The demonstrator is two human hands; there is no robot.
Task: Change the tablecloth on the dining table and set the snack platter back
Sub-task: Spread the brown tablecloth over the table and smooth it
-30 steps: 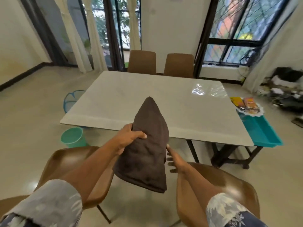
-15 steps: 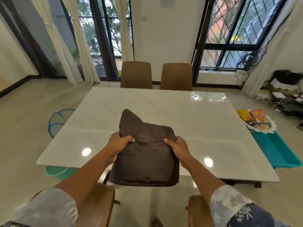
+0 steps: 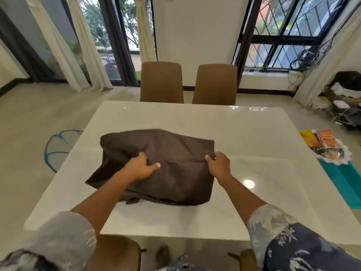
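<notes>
A folded dark brown tablecloth (image 3: 168, 153) lies partly opened on the bare white dining table (image 3: 254, 137), near its front middle. My left hand (image 3: 141, 167) pinches a fold in the cloth's middle. My right hand (image 3: 218, 165) grips the cloth's right edge. The snack platter (image 3: 328, 151), a white scalloped plate with orange and yellow packets, sits off the table to the right on a teal bench (image 3: 343, 184).
Two brown chairs (image 3: 162, 83) stand at the table's far side, and two more chair backs (image 3: 117, 251) are right below me. A blue-rimmed mesh basket (image 3: 58, 145) lies on the floor at left. Clutter and cables fill the right corner.
I stepped up to the table and laid the cloth down on it. The bundle has spread wider, with one layer unfolded toward the left.
</notes>
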